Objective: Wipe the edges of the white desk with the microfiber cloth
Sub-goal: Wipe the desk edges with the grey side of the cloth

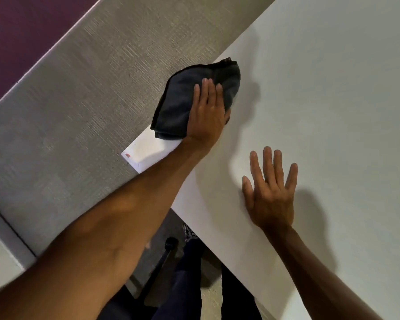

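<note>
Starting at the fingers (208,88) of the left hand (206,112): straight, packed close together, laid flat on top of the microfiber cloth (183,102) rather than curled round it. Thumb tucked down by the cloth's side, can't tell whether pinching or just resting. Reads as a flat-palm press, probably to spread pressure over the whole pad instead of dragging one corner.

Cloth itself: dark, folded into a thick wad, sitting right on the left edge of the white desk (333,112) and spilling over toward the grey partition (79,100) just beside it. Makes sense for edge work, half on and half off to catch rim and top in one pass. Not far up from the near corner (139,160) with its small red mark (128,155).

Over to the right hand (270,195): fingers (267,162) straight and fanned apart, palm down on bare desktop, holding nothing, well apart from the cloth. Guessing a brace for the lean across.

Further out: left forearm (125,215) reaching over the near edge, dark trouser legs (189,273) and a shoe (189,230) below the desk.

Progress-wise: somewhere along the left edge, plenty of rim left by the look of it. Next, presumably sliding along with the same flat pressure; main risk, losing the cloth down the partition side.
</note>
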